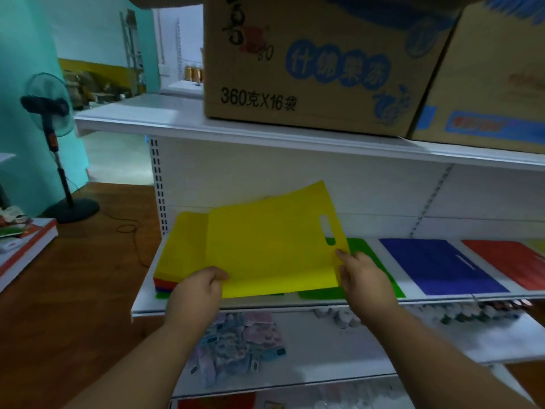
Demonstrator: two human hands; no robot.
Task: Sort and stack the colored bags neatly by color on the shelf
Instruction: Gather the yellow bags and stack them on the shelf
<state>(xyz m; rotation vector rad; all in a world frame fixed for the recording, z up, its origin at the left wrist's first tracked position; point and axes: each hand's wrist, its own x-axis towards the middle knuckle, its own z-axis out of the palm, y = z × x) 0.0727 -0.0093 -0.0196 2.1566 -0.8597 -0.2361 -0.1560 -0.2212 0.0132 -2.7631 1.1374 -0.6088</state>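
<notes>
I hold a yellow bag (pixel 271 246) in front of me, lifted off the middle shelf (pixel 141 308) and tilted so its far edge rises toward the white back panel. My left hand (pixel 197 293) pinches its near left corner, thumb on top and fingers curled beneath; my right hand (pixel 364 278) grips the near right edge just below the die-cut handle slot (pixel 326 230), thumb pressed on the upper face. Under the raised bag, at the left end of the shelf, lies a mixed pile of bags (pixel 177 252) with another yellow sheet on top and thin red, blue and green edges showing at its near left corner. Just to the right of my right hand a green bag (pixel 374 267) lies flat, partly hidden by the sheet I hold. Further right lies a blue bag (pixel 439 264), then a red bag (pixel 513 261) near the frame's edge, each apart from its neighbour. On the upper shelf stands a cardboard box (pixel 318 60) printed with blue characters, and a second box (pixel 489 84) touches its right side. The lower shelf carries patterned packets (pixel 239 343). On the wooden floor to the left stands a pedestal fan (pixel 50 113).
</notes>
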